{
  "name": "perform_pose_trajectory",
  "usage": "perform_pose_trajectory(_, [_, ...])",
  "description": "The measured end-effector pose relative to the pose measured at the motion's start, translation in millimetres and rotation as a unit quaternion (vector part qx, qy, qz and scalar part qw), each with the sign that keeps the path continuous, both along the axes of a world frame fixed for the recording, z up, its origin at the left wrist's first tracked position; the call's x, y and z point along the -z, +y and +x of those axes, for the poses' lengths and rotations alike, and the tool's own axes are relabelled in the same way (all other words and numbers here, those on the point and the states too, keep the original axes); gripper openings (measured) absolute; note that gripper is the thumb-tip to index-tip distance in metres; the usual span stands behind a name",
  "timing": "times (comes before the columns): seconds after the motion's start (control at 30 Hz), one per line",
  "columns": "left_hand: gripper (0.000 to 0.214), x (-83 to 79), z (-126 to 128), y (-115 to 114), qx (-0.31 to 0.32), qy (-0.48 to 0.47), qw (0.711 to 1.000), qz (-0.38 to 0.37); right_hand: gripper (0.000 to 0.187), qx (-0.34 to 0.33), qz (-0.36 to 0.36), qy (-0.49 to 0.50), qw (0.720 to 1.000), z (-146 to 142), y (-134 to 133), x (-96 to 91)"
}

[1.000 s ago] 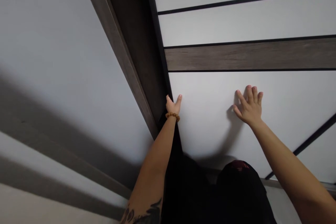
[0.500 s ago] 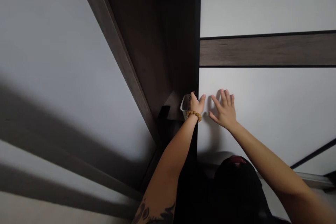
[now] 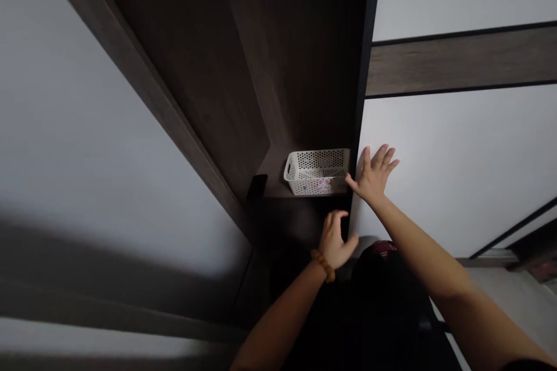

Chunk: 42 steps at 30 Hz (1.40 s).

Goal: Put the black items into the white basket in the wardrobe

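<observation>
A white sliding wardrobe door (image 3: 456, 162) with a dark wood band stands slid to the right, and a dark opening shows beside it. My right hand (image 3: 375, 174) lies flat and open on the door, close to its left edge. My left hand (image 3: 336, 240), with a bead bracelet at the wrist, hangs lower in front of the dark opening with fingers loosely curled, holding nothing. A white perforated plastic basket (image 3: 317, 171) sits on a shelf inside, just left of my right hand.
A dark wood frame post (image 3: 143, 87) runs diagonally at the left, with a pale wall (image 3: 73, 127) beyond it. The wardrobe interior (image 3: 278, 58) is dark brown and dim. A floor track shows at the lower right (image 3: 496, 258).
The door has slid far to the right and uncovered the shelf and the basket. My left hand has let go of the door's edge and dropped lower. My right hand has stayed flat on the panel.
</observation>
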<state>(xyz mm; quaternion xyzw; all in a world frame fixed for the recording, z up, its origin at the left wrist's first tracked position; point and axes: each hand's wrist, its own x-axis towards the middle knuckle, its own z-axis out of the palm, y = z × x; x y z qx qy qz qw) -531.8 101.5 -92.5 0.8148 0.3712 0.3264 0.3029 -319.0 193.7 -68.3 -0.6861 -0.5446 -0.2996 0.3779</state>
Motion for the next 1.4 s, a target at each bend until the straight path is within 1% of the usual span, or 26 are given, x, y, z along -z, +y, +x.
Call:
perform_pose_trajectory(0.03, [0.049, 10.4, -10, -13, 0.052, 0.047, 0.997, -0.029, 0.113, 0.005, -0.002, 0.007, 1.0, 2, 1, 1.5])
perform_pose_trajectory(0.07, [0.048, 19.7, -19, -24, 0.108, 0.102, 0.987, -0.059, 0.113, 0.009, -0.004, 0.014, 1.0, 4, 2, 2.7])
perform_pose_trajectory(0.1, [0.05, 27.8, -27, -35, 0.163, 0.157, 0.97, -0.087, 0.111, 0.013, -0.004, 0.019, 1.0, 6, 3, 3.7])
perform_pose_trajectory(0.17, [0.064, 40.8, -39, -51, 0.239, 0.247, 0.93, -0.129, 0.105, 0.019, 0.0, 0.024, 1.0, 11, 3, 4.9])
perform_pose_trajectory(0.2, [0.073, 45.9, -44, -57, 0.26, 0.277, 0.914, -0.143, 0.103, 0.022, 0.004, 0.025, 0.999, 13, 3, 5.2])
perform_pose_trajectory(0.27, [0.09, 54.2, -50, -62, 0.28, 0.314, 0.893, -0.161, 0.102, 0.029, 0.013, 0.02, 0.999, 20, 4, 5.7])
perform_pose_trajectory(0.33, [0.105, 60.9, -55, -60, 0.286, 0.332, 0.883, -0.169, 0.102, 0.038, 0.017, 0.015, 0.999, 27, 6, 6.3])
perform_pose_trajectory(0.4, [0.12, 67.5, -57, -54, 0.276, 0.355, 0.877, -0.168, 0.104, 0.05, 0.014, 0.015, 0.999, 35, 8, 7.4])
perform_pose_trajectory(0.47, [0.135, 74.4, -58, -47, 0.261, 0.397, 0.864, -0.168, 0.105, 0.059, 0.009, 0.018, 0.998, 43, 9, 9.2])
perform_pose_trajectory(0.53, [0.142, 81.0, -58, -40, 0.256, 0.438, 0.844, -0.176, 0.106, 0.062, 0.0, 0.022, 0.998, 52, 9, 11.4])
perform_pose_trajectory(0.6, [0.143, 86.3, -58, -35, 0.261, 0.451, 0.833, -0.185, 0.107, 0.062, -0.008, 0.022, 0.998, 62, 8, 14.1])
perform_pose_trajectory(0.77, [0.134, 92.5, -64, -27, 0.272, 0.423, 0.842, -0.196, 0.105, 0.056, -0.017, 0.001, 0.998, 87, 2, 21.1])
perform_pose_trajectory(0.93, [0.124, 95.8, -67, -22, 0.277, 0.398, 0.852, -0.198, 0.106, 0.055, -0.014, 0.006, 0.998, 108, -5, 23.8])
perform_pose_trajectory(1.1, [0.117, 92.5, -65, -18, 0.287, 0.397, 0.849, -0.196, 0.104, 0.057, -0.013, 0.014, 0.998, 126, -12, 25.6])
perform_pose_trajectory(1.27, [0.109, 88.0, -65, -15, 0.293, 0.387, 0.855, -0.184, 0.094, 0.067, -0.008, 0.044, 0.997, 142, -19, 29.5])
perform_pose_trajectory(1.4, [0.107, 88.9, -63, -13, 0.296, 0.386, 0.856, -0.176, 0.088, 0.072, -0.001, 0.07, 0.995, 156, -23, 35.7])
